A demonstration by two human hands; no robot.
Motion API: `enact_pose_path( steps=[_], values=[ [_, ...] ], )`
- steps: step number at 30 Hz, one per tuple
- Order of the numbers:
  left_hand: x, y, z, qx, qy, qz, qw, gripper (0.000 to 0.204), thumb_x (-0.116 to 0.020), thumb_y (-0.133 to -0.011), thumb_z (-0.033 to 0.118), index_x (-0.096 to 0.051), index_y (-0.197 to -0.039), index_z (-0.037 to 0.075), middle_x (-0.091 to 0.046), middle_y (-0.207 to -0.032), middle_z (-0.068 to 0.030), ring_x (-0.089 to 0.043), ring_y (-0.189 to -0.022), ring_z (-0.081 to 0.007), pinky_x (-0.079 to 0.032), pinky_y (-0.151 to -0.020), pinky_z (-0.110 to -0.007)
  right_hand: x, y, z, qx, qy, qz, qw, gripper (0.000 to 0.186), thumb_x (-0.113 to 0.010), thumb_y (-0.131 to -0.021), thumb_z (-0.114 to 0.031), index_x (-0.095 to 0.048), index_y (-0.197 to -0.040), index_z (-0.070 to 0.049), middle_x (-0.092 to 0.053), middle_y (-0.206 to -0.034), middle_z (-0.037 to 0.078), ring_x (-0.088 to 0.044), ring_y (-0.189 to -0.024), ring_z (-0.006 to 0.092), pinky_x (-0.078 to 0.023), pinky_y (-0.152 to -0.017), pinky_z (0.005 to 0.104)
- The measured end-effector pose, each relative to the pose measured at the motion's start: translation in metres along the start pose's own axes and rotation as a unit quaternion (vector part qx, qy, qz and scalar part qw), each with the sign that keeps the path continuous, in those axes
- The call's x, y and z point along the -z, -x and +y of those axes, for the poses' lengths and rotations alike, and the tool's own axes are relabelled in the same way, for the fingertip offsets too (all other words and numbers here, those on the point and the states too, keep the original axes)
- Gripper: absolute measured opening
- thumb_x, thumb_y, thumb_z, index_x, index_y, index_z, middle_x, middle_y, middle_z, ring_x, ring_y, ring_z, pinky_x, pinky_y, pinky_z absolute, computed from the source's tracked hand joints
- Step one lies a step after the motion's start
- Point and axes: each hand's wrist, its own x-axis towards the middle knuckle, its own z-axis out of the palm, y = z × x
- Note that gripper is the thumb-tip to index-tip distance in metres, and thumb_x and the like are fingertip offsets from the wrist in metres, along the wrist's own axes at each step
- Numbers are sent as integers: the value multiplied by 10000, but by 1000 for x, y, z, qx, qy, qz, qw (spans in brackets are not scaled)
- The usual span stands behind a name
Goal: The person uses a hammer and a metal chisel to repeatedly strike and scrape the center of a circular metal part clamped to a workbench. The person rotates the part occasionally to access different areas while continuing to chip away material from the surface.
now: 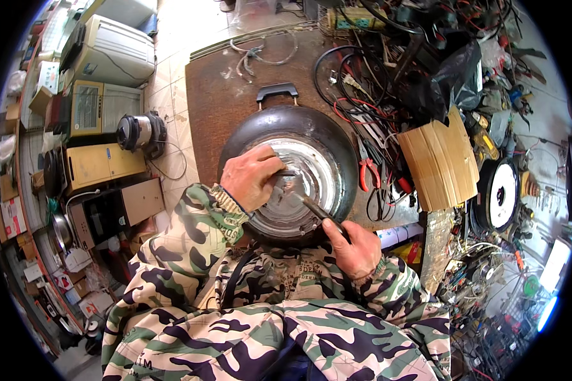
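Note:
A large dark pan point(324, 130) with a black loop handle point(277, 93) at its far side lies on the workbench in front of me. Its round middle is shiny bare metal point(311, 162) with ring-shaped ridges, smudged at the centre. My left hand point(251, 178) is over the pan's left side, fingers pinched on a small dark piece point(288, 173) whose kind I cannot make out. My right hand point(356, 249), at the near right rim, is closed round a slim dark-handled tool point(318, 209). The tool's tip points toward the pan's centre; its exact kind does not show.
Red-handled pliers point(368, 170), cables point(346, 76) and hand tools crowd the brown workbench point(206, 95) on the right, beside a cardboard piece point(440, 159). A frayed grey cord point(254, 54) lies at the back. Old appliances point(105, 166) stand on the left.

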Motion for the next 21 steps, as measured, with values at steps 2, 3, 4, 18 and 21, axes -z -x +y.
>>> enact_pose_path(
  steps=[2, 3, 4, 18, 21],
  values=[
    [-7, 2, -4, 8, -2, 10, 1000, 271, -779, -779, -23, -777, -1037, 57, -706, -1032, -122, -727, -981, -360, -600, -823, -420, 8, 4, -12, -41, -22, 6, 999, 647, -738, -871, 4, -644, -1499, -119, -631, -902, 125, -674, -719, 329, -541, -571, 420],
    [-2, 1, -1, 14, -32, -17, 999, 250, -796, -807, 5, -796, -1053, 50, -728, -1044, -131, -740, -971, -363, -610, -826, -418, 12, 8, -17, -55, -27, 55, 997, 549, -745, -897, 20, -682, -1432, -85, -673, -900, 140, -689, -712, 345, -553, -579, 428],
    [4, 2, 0, 28, -8, -5, 1000, 238, -801, -821, 13, -801, -1057, 47, -734, -1036, -134, -745, -954, -357, -611, -821, -413, 18, 9, -23, -75, -36, 91, 992, 521, -756, -910, 20, -683, -1422, -39, -682, -909, 164, -694, -709, 355, -575, -622, 425],
    [-6, 128, -20, 310, 209, 263, 889, 185, -839, -898, 73, -786, -1058, -2, -744, -900, -79, -703, -826, -138, -554, -758, -285, 8, 55, -60, -368, -144, 158, 905, 483, -672, -1031, -16, -608, -1507, 35, -767, -1030, 163, -705, -790, 204, -575, -739, 314],
    [-12, 111, 3, 221, 150, 241, 933, 338, -906, -828, 137, -768, -1108, 9, -719, -1068, -103, -713, -941, -213, -574, -828, -338, 8, 15, -68, -228, -35, 131, 964, 488, -714, -958, 51, -663, -1443, 39, -759, -1059, 220, -749, -842, 337, -594, -785, 364]
  ],
)
